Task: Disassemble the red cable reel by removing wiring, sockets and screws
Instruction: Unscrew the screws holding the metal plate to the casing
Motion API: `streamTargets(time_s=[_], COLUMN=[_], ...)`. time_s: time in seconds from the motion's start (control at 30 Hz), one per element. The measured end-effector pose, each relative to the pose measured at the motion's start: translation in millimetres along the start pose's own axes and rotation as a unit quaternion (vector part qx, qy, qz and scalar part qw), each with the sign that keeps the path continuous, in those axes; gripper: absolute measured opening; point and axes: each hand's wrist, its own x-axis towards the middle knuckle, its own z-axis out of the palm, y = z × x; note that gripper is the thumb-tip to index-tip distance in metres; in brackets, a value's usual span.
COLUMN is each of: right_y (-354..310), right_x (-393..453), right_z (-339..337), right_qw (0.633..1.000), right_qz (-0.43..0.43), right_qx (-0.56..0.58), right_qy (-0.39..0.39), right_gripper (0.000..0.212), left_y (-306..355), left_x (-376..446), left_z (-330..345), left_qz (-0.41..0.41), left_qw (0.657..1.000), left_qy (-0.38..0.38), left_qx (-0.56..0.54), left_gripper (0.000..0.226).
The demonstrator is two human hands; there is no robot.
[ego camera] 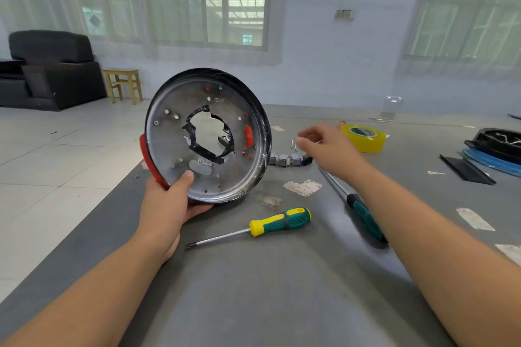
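The left hand (172, 203) grips the lower edge of the cable reel disc (207, 135), with the thumb on the grey inner face and the other fingers curled behind the rim. The disc stands upright, a little left of the centre of the frame, above the grey table (282, 290). Its inner face is metal, with a rough hole in the middle lined with black tape, and red plastic shows at its left edge and through some openings.

The right hand (327, 146) is raised right of the centre, apart from the disc. Its fingers are bent and the fingertips come together, but the hand is blurred, so I cannot tell if it holds something small.

Just below and left of this hand, a row of grey sockets (284, 160) lies on the table. A yellow and green screwdriver (253, 227) lies in the lower centre. A second, longer screwdriver (358, 204) lies partly under the right forearm. A yellow tape roll (363, 136) sits behind the right hand. At the right edge lies a stack of black and blue parts (496, 152).
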Motion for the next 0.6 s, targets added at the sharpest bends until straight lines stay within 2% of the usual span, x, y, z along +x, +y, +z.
streamTargets(time_s=[0.1, 0.17, 0.23, 0.33, 0.5, 0.6], right_y=[-11.1, -15.9, -20.8, -29.8, -42.6, -53.5], right_x=[-13.2, -19.2, -24.4, -29.8, -33.9, -37.8], right_z=[36.0, 52.9, 63.0, 69.4, 71.3, 77.2], right_qw=[0.999, 0.997, 0.996, 0.996, 0.989, 0.971], right_qz=[0.026, 0.054, 0.051, 0.031, 0.091, 0.142], right_qx=[0.004, 0.049, 0.075, 0.087, 0.12, 0.194], right_qy=[0.019, 0.019, 0.005, 0.007, 0.017, 0.012], right_gripper=[0.055, 0.063, 0.051, 0.02, 0.016, 0.018], left_y=[1.1, 2.9, 6.2, 12.1, 16.9, 16.8], left_x=[-2.8, -3.4, -4.6, -6.5, -11.0, -12.8], left_z=[-0.8, -1.2, -1.2, -0.4, 0.3, 0.0], left_qz=[-0.007, -0.027, -0.047, -0.059, -0.072, -0.066], left_qw=[1.0, 0.999, 0.997, 0.996, 0.993, 0.993], left_qy=[-0.003, 0.004, 0.006, -0.009, -0.037, -0.048], left_qx=[-0.017, -0.038, -0.057, -0.068, -0.08, -0.082], left_gripper=[0.026, 0.019, 0.021, 0.041, 0.082, 0.088])
